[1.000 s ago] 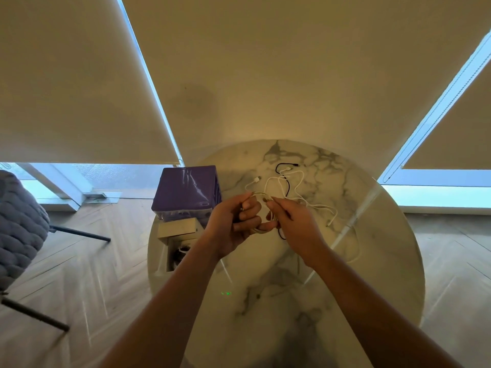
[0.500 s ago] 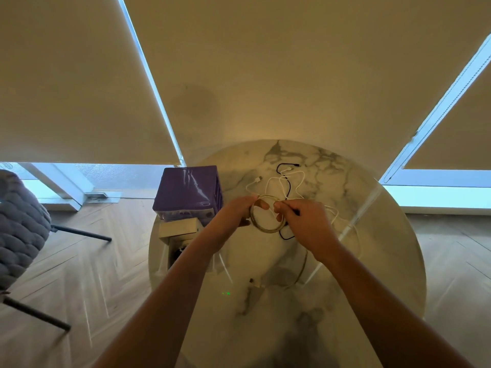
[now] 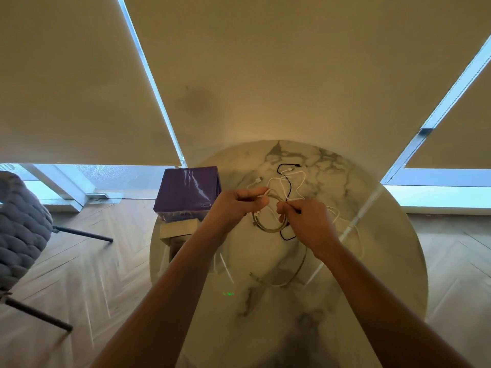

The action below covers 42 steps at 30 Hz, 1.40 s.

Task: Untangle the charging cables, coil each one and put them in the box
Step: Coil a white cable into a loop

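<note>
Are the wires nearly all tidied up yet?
Not yet. Nothing plainly looks finished. Right now the left hand and right hand hold a half-wound beige coil. A black cable and white cables still lie tangled on the marble table. Then everything goes in the purple box.

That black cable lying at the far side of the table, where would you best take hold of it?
Probably at its plug end, the black cable finishing in a free tip at the far edge of the marble table. Come from above and beyond, since that end lies flat and apart, while the lower part runs under the white cables toward both hands. A fingertip pinch suits so thin a cord.
</note>
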Available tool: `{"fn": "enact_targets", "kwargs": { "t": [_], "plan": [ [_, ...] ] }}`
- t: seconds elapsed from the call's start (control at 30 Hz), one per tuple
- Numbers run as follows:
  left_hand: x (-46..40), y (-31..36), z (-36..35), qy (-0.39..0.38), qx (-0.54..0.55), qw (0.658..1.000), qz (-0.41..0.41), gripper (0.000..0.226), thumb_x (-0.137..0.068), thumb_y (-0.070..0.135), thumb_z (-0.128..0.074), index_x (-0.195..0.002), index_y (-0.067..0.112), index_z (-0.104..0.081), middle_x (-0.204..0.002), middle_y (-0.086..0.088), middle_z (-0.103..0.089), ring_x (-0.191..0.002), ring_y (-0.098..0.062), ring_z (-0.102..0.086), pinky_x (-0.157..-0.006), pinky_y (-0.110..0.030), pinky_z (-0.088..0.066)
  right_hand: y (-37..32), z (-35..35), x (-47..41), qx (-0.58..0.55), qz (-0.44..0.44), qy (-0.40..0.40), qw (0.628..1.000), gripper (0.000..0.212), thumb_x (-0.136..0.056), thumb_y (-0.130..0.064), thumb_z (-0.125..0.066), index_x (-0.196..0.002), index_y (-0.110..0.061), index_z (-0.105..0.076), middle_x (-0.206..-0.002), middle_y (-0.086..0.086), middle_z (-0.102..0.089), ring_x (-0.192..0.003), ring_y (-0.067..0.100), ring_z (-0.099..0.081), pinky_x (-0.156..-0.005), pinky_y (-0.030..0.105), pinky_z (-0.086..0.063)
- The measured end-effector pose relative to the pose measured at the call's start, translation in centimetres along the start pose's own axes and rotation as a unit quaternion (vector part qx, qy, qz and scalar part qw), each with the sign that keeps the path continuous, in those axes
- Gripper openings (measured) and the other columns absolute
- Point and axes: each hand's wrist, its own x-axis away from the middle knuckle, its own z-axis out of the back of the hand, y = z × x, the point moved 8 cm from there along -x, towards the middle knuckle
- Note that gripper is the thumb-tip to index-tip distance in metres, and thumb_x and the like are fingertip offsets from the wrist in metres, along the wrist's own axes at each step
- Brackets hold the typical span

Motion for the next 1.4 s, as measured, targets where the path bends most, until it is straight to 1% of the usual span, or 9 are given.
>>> {"fn": "enact_targets", "kwargs": {
  "t": [0.13,0.2,0.3,0.57,0.73,0.97,1.2,1.33,1.4],
  "plan": [
    [0.3,0.8,-0.1,0.032,-0.020,0.996,-0.083,0.031,-0.081,0.010,-0.072,-0.111,0.018,-0.070,-0.093,0.000,-0.072,-0.079,-0.003,-0.058,-0.073,-0.016,-0.048,-0.3,-0.3,0.0,-0.082,-0.018,-0.030,0.996,0.027,-0.093,-0.034,-0.058,-0.074,-0.024,-0.074,-0.069,0.001,-0.072,-0.052,0.013,-0.050,-0.053,0.024,-0.043],
    [0.1,0.7,0.2,0.051,-0.047,0.992,-0.104,0.031,-0.078,0.013,-0.076,-0.106,0.025,-0.072,-0.092,-0.004,-0.072,-0.072,-0.002,-0.053,-0.077,-0.024,-0.046,-0.4,-0.3,0.1,-0.117,-0.024,-0.039,0.992,0.027,-0.094,-0.032,-0.058,-0.075,-0.021,-0.074,-0.068,0.003,-0.071,-0.050,0.013,-0.048,-0.048,0.020,-0.042],
    [0.0,0.6,0.4,0.066,-0.050,0.991,-0.108,0.030,-0.074,0.011,-0.078,-0.098,0.026,-0.072,-0.097,0.000,-0.073,-0.093,-0.017,-0.066,-0.090,-0.040,-0.052,-0.7,-0.3,0.2,-0.129,-0.020,-0.050,0.990,0.024,-0.094,-0.030,-0.058,-0.079,-0.020,-0.075,-0.065,-0.009,-0.070,-0.045,0.003,-0.047,-0.046,0.014,-0.041],
    [-0.1,0.0,-0.1,0.031,-0.045,0.995,-0.080,0.031,-0.079,0.002,-0.073,-0.102,0.018,-0.060,-0.089,-0.004,-0.072,-0.074,-0.011,-0.070,-0.069,-0.027,-0.056,-0.4,-0.6,0.3,-0.201,-0.022,-0.045,0.978,0.023,-0.094,-0.026,-0.060,-0.077,-0.018,-0.075,-0.060,-0.004,-0.068,-0.043,0.007,-0.044,-0.046,0.021,-0.038],
    [0.2,-0.5,-0.8,-0.021,0.044,0.999,-0.012,0.021,-0.091,0.017,-0.061,-0.111,0.021,-0.064,-0.090,0.003,-0.074,-0.079,-0.012,-0.072,-0.078,-0.028,-0.057,0.1,0.0,0.2,-0.211,-0.031,-0.030,0.977,0.023,-0.093,-0.027,-0.060,-0.077,-0.020,-0.074,-0.058,-0.008,-0.067,-0.043,0.006,-0.044,-0.048,0.018,-0.040],
    [-0.1,-0.2,-0.4,-0.038,-0.028,0.998,-0.033,0.020,-0.091,0.006,-0.060,-0.107,0.015,-0.066,-0.099,-0.007,-0.072,-0.086,-0.017,-0.072,-0.080,-0.030,-0.058,-0.1,-0.2,0.2,-0.190,-0.015,-0.030,0.981,0.022,-0.092,-0.029,-0.061,-0.076,-0.022,-0.075,-0.059,-0.008,-0.067,-0.044,0.006,-0.044,-0.050,0.022,-0.041],
    [-0.1,0.6,-0.6,-0.016,-0.135,0.986,-0.094,0.014,-0.095,0.008,-0.054,-0.107,0.015,-0.056,-0.094,0.002,-0.070,-0.080,-0.005,-0.070,-0.073,-0.019,-0.056,-0.3,-0.2,0.0,-0.184,-0.007,-0.024,0.983,0.022,-0.091,-0.033,-0.062,-0.076,-0.024,-0.076,-0.065,0.005,-0.070,-0.047,0.011,-0.046,-0.052,0.025,-0.040],
    [0.3,0.2,-1.2,-0.067,-0.024,0.996,-0.060,0.020,-0.098,0.013,-0.048,-0.112,0.022,-0.060,-0.091,0.003,-0.070,-0.082,-0.012,-0.068,-0.086,-0.038,-0.055,-0.4,0.5,0.0,-0.226,-0.023,-0.029,0.973,0.021,-0.091,-0.029,-0.063,-0.073,-0.024,-0.074,-0.057,-0.008,-0.066,-0.046,0.008,-0.042,-0.052,0.020,-0.039],
    [0.5,-0.2,-1.2,-0.084,0.040,0.995,-0.034,0.022,-0.098,0.016,-0.048,-0.111,0.026,-0.063,-0.093,0.004,-0.072,-0.088,-0.015,-0.067,-0.091,-0.039,-0.053,-0.2,0.7,0.1,-0.239,-0.033,-0.027,0.970,0.021,-0.092,-0.027,-0.063,-0.074,-0.023,-0.074,-0.055,-0.008,-0.064,-0.047,0.009,-0.040,-0.051,0.020,-0.038]
  ]
}}
